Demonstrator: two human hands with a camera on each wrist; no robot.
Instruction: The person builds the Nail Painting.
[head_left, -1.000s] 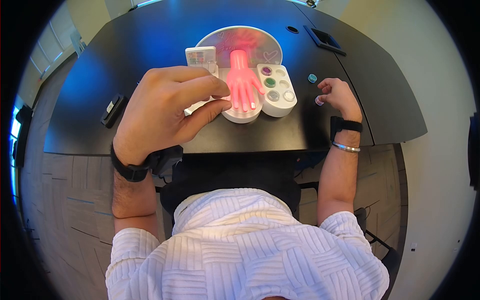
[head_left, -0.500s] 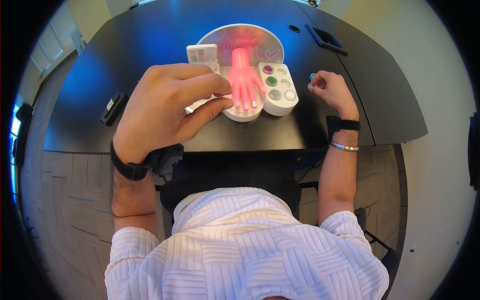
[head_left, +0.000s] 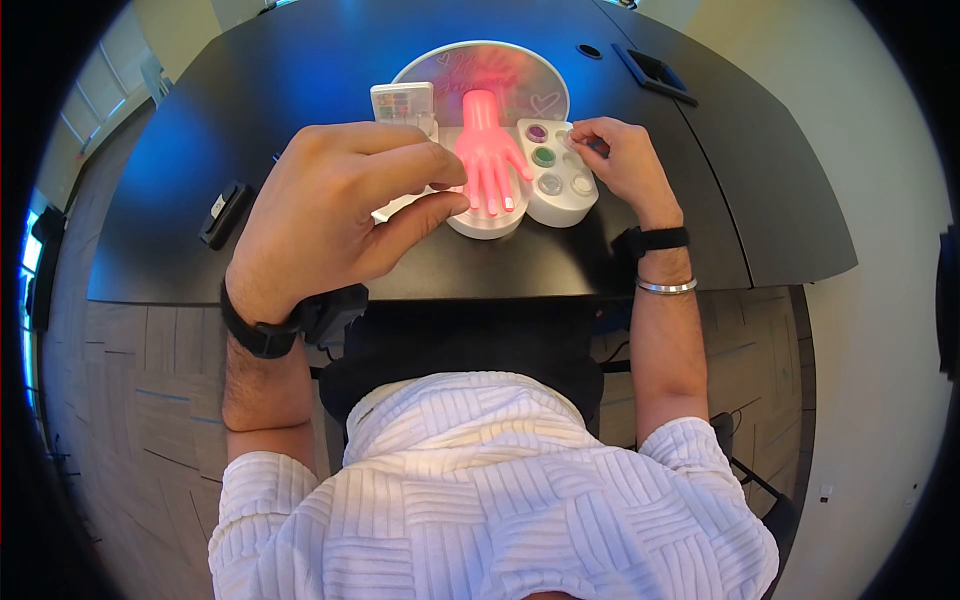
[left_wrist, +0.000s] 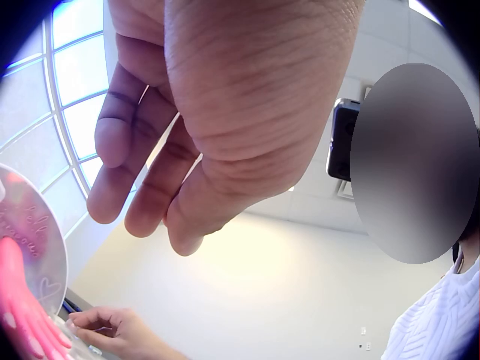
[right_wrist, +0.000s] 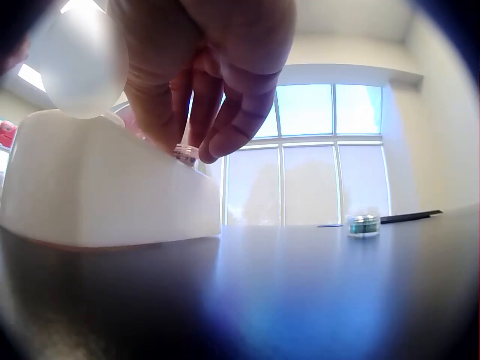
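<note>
My right hand (head_left: 628,168) pinches a small clear jar (right_wrist: 186,154) with pinkish contents between thumb and fingers. The jar is right at the sloping top of a white holder (head_left: 562,212), by its far right slot. In that holder sit a purple jar (head_left: 537,132), a green jar (head_left: 543,157) and pale jars in the front row. My left hand (head_left: 340,200) hovers near the pink model hand (head_left: 484,150), fingers loosely curved with nothing between them. The model hand rests palm down on a round white base and has a white nail on one finger.
Behind the model hand stands a rounded mirror (head_left: 520,75). A white case (head_left: 402,103) is propped up at its left. A teal jar (right_wrist: 364,226) stands on the dark table to the holder's right. A black device (head_left: 227,213) lies far left.
My right hand has lifted the small jar from the table's right side and carried it left to the white holder. My left hand has stayed almost still.
</note>
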